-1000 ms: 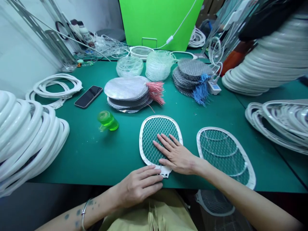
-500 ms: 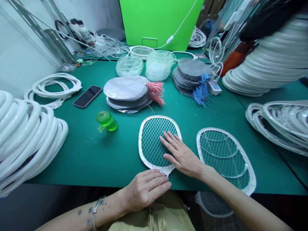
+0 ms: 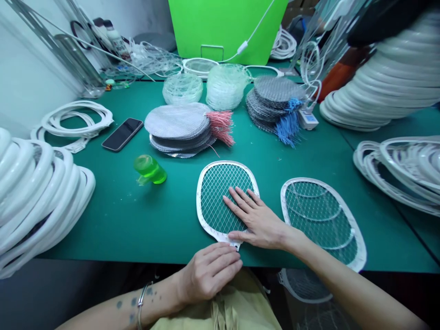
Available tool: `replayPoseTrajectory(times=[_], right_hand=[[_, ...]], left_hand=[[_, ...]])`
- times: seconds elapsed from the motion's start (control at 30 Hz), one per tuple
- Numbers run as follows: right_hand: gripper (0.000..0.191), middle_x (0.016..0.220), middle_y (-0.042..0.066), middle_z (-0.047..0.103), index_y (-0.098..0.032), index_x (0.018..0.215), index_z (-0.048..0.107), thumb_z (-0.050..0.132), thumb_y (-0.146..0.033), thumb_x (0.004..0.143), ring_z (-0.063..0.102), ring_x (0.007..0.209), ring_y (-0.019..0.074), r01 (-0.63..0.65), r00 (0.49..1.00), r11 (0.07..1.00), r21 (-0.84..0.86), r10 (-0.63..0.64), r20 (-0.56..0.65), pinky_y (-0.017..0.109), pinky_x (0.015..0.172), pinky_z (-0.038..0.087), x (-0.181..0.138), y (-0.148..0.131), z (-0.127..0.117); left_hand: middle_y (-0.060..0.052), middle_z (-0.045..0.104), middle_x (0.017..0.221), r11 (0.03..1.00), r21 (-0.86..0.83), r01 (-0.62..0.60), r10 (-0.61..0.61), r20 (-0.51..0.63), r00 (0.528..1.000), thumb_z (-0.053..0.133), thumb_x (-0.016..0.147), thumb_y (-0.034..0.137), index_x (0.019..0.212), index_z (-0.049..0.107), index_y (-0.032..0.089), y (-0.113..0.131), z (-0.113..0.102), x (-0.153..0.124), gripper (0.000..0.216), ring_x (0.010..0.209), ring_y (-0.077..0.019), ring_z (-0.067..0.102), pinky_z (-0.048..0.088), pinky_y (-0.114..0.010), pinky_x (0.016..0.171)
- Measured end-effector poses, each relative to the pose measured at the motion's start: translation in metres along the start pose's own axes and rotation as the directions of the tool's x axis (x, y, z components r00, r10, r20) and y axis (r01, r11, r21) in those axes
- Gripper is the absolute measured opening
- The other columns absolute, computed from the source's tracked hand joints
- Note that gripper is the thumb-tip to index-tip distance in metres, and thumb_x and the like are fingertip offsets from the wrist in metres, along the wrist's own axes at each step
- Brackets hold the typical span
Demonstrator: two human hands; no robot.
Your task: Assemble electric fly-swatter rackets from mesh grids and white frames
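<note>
From the head view, I see a white mesh frame (image 3: 216, 197) lying on the green table (image 3: 165, 224), near its front edge. The right hand (image 3: 260, 222) is spread loosely over it, grasping nothing. The left hand (image 3: 212, 270) curls at the frame's tab (image 3: 224, 238); whether it grips, I can't tell. A second frame (image 3: 318, 215) lies to the right.

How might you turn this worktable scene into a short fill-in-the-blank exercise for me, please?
1. The person's ____ hand is spread over a white mesh frame.
2. The wires on the dark grey mesh stack are coloured ____.
3. The phone lies with its screen facing ____.
4. The large panel at the back is bright ____.

Missing words: right; blue; up; green.
</note>
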State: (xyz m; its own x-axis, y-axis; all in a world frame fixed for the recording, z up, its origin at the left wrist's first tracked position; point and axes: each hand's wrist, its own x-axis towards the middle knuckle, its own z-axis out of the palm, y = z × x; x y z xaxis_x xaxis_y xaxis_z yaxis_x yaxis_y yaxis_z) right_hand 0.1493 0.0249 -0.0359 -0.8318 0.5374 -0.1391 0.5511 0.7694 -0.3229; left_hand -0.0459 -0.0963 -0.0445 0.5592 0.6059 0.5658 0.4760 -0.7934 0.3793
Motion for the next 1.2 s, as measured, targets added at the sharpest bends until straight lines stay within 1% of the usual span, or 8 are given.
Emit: replayPoseTrajectory(times=[0.43,0.63,0.77,0.87,0.97,1.03,1.13,1.2], right_hand=[[0.1,0.158,0.015,-0.004,-0.017,0.153,0.004,0.033,-0.079,0.081,-0.005,0.145,0.0325,-0.012,0.998,0.999,-0.051,0.015,0.062,0.055,0.116,0.007,0.003,-0.003,0.001],[0.1,0.158,0.015,-0.004,-0.018,0.153,0.004,0.031,-0.081,0.08,-0.006,0.145,0.032,-0.024,0.997,0.997,-0.074,0.03,0.076,0.055,0.116,0.006,0.003,-0.003,0.003],[0.101,0.158,0.016,-0.003,-0.017,0.153,0.005,0.032,-0.081,0.08,-0.005,0.145,0.0328,-0.02,0.996,0.996,-0.086,0.027,0.084,0.056,0.115,0.008,0.003,-0.004,-0.002],[0.099,0.156,0.019,0.004,-0.015,0.153,0.008,0.029,-0.08,0.082,0.004,0.145,0.0354,0.009,0.997,0.992,-0.13,0.001,0.077,0.059,0.113,0.018,0.004,-0.004,-0.007],[0.097,0.154,0.02,0.016,-0.013,0.153,0.013,0.029,-0.078,0.083,0.021,0.142,0.0375,0.097,0.995,0.961,-0.257,-0.102,-0.004,0.057,0.107,0.032,0.005,-0.002,-0.002],[0.093,0.15,0.02,0.031,-0.011,0.151,0.02,0.035,-0.074,0.084,0.037,0.136,0.0362,0.14,0.969,0.901,-0.411,-0.21,-0.13,0.052,0.099,0.042,0.004,0.003,0.009],[0.074,0.136,0.014,0.054,-0.016,0.144,0.04,0.044,-0.063,0.088,0.058,0.119,0.0284,0.16,0.879,0.773,-0.614,-0.395,-0.268,0.041,0.083,0.052,0.003,0.017,0.018],[0.054,0.124,0.002,0.066,-0.033,0.133,0.054,0.05,-0.06,0.087,0.064,0.11,0.0227,0.153,0.824,0.782,-0.604,-0.438,-0.359,0.037,0.079,0.053,0.012,0.029,-0.002]], left_hand=[[-0.009,0.075,0.089,0.998,-0.003,-0.061,0.061,-0.011,0.998,0.052,0.091,0.008,0.099,0.066,0.009,0.0,0.003,0.004,0.016,0.092,-0.0182,0.07,0.055,-0.034,0.093],[-0.003,0.065,0.066,0.977,-0.02,0.214,-0.214,-0.007,0.977,0.052,0.088,0.008,0.071,0.061,0.016,0.011,0.023,0.005,0.021,0.066,-0.0129,0.063,0.056,-0.027,0.073],[-0.005,0.072,0.081,0.997,-0.041,0.066,-0.061,0.104,0.993,0.048,0.091,0.007,0.09,0.065,0.014,0.009,0.008,0.007,0.019,0.083,-0.0143,0.069,0.051,-0.028,0.094],[-0.004,0.074,0.096,0.967,-0.199,0.158,-0.117,0.2,0.973,0.049,0.097,0.032,0.113,0.062,0.018,-0.008,-0.021,0.02,0.025,0.094,-0.0135,0.07,0.047,-0.023,0.1],[-0.006,0.059,0.133,0.935,0.048,0.352,-0.352,0.241,0.904,0.048,0.096,0.044,0.141,0.043,0.023,-0.034,-0.038,0.03,0.05,0.123,-0.0205,0.056,0.042,-0.032,0.107],[-0.007,0.044,0.147,0.886,0.311,0.343,-0.416,0.21,0.885,0.047,0.096,0.041,0.149,0.032,0.024,-0.053,-0.036,0.028,0.057,0.134,-0.0236,0.044,0.037,-0.038,0.111],[-0.007,0.045,0.146,0.831,0.532,0.164,-0.282,0.149,0.948,0.045,0.096,0.049,0.149,0.033,0.018,-0.083,-0.02,0.016,0.062,0.133,-0.0213,0.045,0.031,-0.033,0.114],[-0.003,0.048,0.144,0.778,0.623,0.08,-0.167,0.083,0.982,0.042,0.096,0.053,0.147,0.036,0.019,-0.098,-0.006,0.006,0.061,0.13,-0.0184,0.048,0.027,-0.029,0.116]])
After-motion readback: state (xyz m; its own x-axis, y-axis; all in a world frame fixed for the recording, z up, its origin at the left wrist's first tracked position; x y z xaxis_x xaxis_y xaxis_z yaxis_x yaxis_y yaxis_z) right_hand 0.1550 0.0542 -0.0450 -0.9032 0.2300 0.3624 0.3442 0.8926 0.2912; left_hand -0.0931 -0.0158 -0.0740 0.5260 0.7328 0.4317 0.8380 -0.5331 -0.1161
